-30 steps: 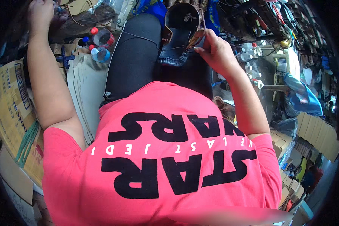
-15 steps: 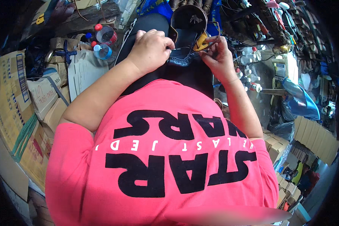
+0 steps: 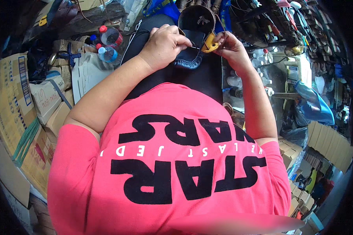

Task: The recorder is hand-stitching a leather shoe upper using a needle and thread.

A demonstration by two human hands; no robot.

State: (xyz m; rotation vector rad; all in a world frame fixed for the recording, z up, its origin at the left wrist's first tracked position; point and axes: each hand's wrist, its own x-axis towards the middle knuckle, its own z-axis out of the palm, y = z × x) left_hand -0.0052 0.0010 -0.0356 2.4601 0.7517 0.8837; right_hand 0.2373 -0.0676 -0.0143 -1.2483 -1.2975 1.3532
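Head view: I see my left hand (image 3: 165, 46) pinching a needle (image 3: 195, 47) over the dark shoe (image 3: 190, 56), right hand (image 3: 228, 47) gripping a yellow tool (image 3: 209, 44), two capped bottles (image 3: 109, 44) near.

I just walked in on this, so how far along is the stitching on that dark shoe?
Done: hard to tell, since the seam is mostly hidden. In hand: the left hand presses on the dark shoe on the lap, while the right hand holds a yellow piece, with a thin needle or thread between them. Left: the stitching looks unfinished.

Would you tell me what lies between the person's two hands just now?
In the head view, a thin needle spans from left hand to right hand, over the dark shoe.
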